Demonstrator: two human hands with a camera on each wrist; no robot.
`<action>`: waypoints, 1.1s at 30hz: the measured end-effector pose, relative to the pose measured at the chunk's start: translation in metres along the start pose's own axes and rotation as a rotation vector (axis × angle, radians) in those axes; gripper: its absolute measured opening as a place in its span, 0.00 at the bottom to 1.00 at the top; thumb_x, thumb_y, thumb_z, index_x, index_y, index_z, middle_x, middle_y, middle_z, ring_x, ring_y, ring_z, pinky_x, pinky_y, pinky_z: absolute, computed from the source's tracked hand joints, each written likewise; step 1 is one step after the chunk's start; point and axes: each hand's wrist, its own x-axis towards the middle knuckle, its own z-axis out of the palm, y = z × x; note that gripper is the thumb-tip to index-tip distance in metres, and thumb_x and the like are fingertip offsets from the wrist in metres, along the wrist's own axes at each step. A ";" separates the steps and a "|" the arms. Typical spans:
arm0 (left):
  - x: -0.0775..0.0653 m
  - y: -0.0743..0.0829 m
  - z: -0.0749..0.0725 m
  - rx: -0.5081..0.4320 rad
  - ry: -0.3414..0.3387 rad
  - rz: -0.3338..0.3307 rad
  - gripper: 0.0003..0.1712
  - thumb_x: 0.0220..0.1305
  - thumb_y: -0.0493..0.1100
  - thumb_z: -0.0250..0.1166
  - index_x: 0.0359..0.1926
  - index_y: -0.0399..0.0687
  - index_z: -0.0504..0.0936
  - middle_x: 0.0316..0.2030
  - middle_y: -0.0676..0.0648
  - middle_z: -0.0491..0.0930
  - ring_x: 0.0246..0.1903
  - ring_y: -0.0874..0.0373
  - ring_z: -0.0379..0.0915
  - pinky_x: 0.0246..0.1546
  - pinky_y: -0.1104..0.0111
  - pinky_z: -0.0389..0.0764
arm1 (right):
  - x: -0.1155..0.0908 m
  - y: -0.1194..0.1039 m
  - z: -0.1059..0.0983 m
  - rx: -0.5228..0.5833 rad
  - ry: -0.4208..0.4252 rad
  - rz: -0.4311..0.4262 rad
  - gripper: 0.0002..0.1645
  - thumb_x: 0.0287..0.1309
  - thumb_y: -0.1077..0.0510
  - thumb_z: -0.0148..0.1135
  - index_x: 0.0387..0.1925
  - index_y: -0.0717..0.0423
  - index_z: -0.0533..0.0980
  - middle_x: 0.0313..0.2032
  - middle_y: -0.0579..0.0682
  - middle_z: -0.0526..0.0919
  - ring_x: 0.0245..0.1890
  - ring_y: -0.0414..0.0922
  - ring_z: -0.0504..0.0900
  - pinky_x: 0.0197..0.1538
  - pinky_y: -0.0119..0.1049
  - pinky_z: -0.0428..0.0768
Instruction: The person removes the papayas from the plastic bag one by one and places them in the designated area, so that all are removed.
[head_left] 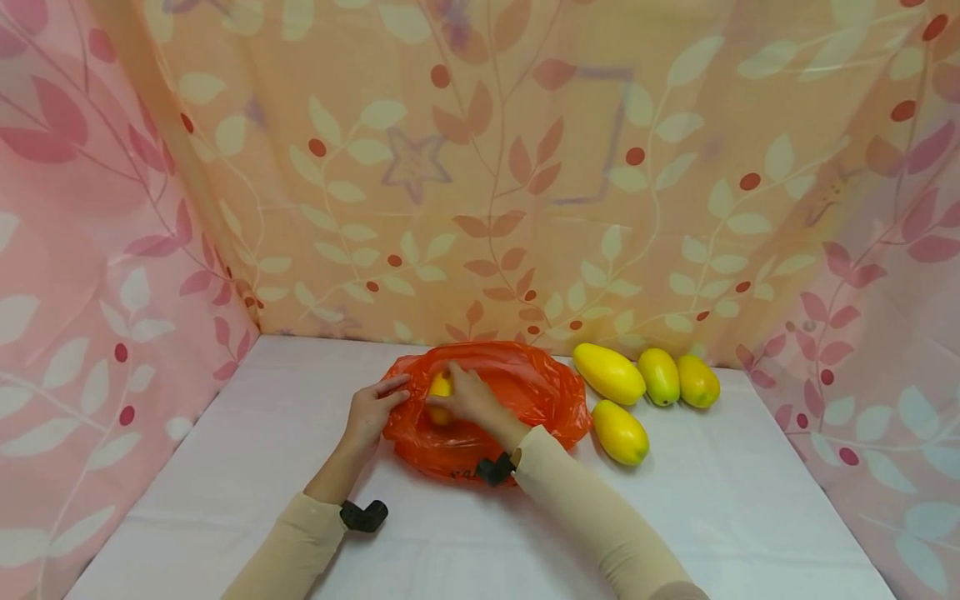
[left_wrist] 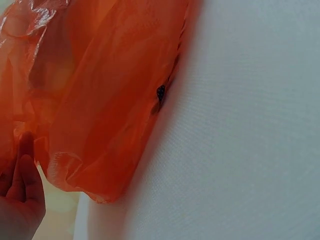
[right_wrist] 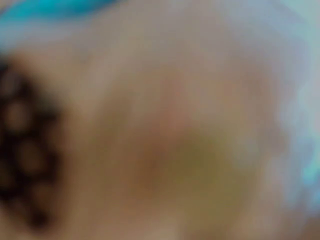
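Note:
A red-orange plastic bag (head_left: 517, 383) lies with its mouth spread wide on the white table. My left hand (head_left: 371, 411) pinches the bag's left rim. In the left wrist view, the left-hand fingers (left_wrist: 30, 172) meet the crumpled film, and the thumb's contact is hidden. Inside the bag's mouth, towards the left, my right hand (head_left: 468, 398) holds a yellow oblong fruit (head_left: 439, 400), partly covered by the fingers. The right wrist view is too blurred to make out the hand or the fruit.
Several yellow oblong fruits with greenish tips lie right of the bag: a long one (head_left: 609, 373), two shorter ones (head_left: 659, 377) at the back, and one (head_left: 620, 432) nearer. A patterned curtain (head_left: 480, 167) closes off the table's back and sides.

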 end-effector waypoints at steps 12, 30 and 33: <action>0.002 0.001 0.000 -0.006 0.008 -0.001 0.22 0.67 0.38 0.59 0.62 0.41 0.76 0.68 0.40 0.67 0.70 0.46 0.59 0.68 0.55 0.67 | -0.004 0.005 -0.010 0.048 -0.055 0.090 0.43 0.52 0.45 0.72 0.63 0.58 0.63 0.46 0.56 0.78 0.41 0.50 0.76 0.50 0.43 0.82; 0.002 0.006 -0.002 -0.035 0.031 0.023 0.23 0.67 0.37 0.60 0.62 0.40 0.76 0.69 0.40 0.67 0.70 0.47 0.59 0.69 0.55 0.66 | -0.011 -0.002 -0.028 0.108 -0.055 -0.010 0.42 0.52 0.49 0.72 0.64 0.58 0.65 0.51 0.55 0.77 0.45 0.50 0.76 0.51 0.43 0.81; 0.000 0.002 0.000 -0.042 0.023 0.020 0.23 0.67 0.37 0.60 0.62 0.39 0.76 0.69 0.39 0.66 0.69 0.47 0.60 0.68 0.54 0.67 | -0.017 -0.004 -0.037 0.079 -0.058 0.000 0.43 0.51 0.47 0.73 0.64 0.57 0.65 0.51 0.55 0.78 0.44 0.49 0.77 0.50 0.42 0.80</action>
